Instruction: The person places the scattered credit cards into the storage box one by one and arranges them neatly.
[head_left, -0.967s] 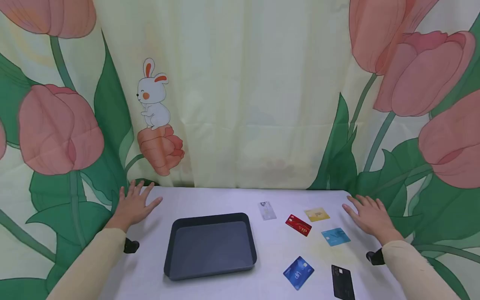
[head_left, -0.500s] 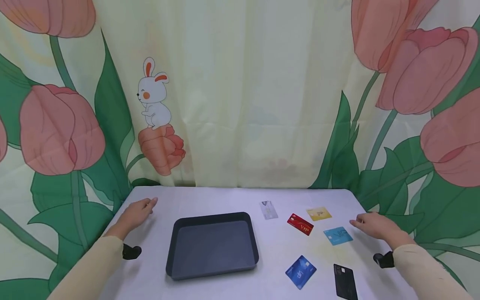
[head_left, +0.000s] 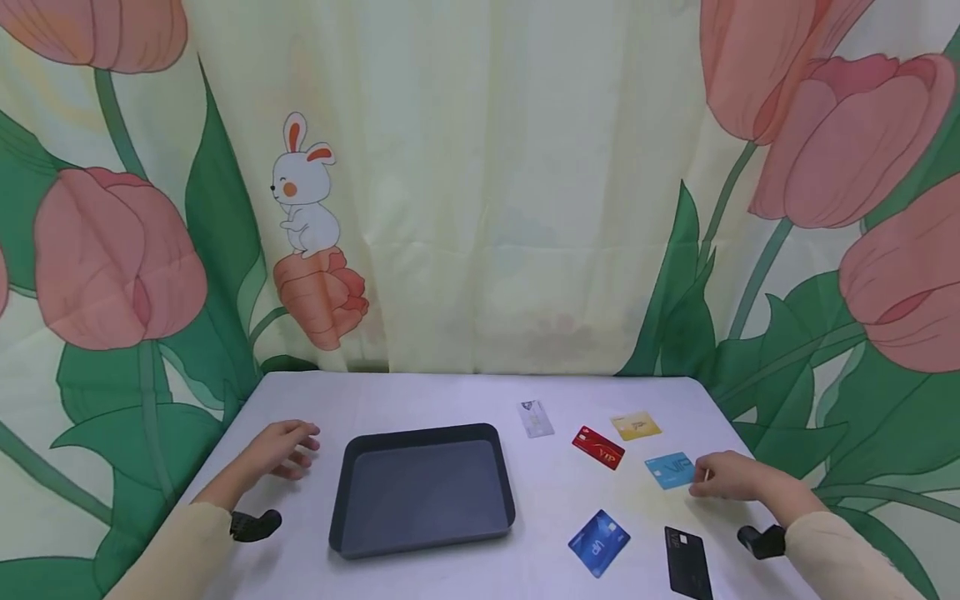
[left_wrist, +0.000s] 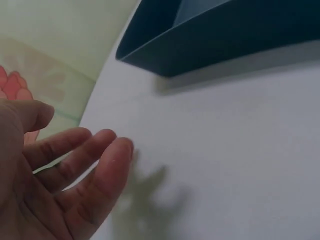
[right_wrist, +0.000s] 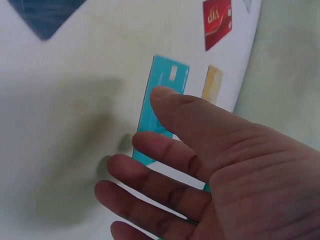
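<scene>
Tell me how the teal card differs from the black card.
The teal card is light turquoise; the black card is dark. The teal card lies farther back, at the right hand fingertips; the black card lies nearer the front edge, untouched. Both lie flat on the white table, right of the tray.

This looks like a staged recording corner rather than a lived-in room: a pale fabric backdrop printed with large pink tulips and a cartoon rabbit (head_left: pixel 303 200) hangs straight behind a plain white desk (head_left: pixel 420 396), closing off everything around it.
</scene>
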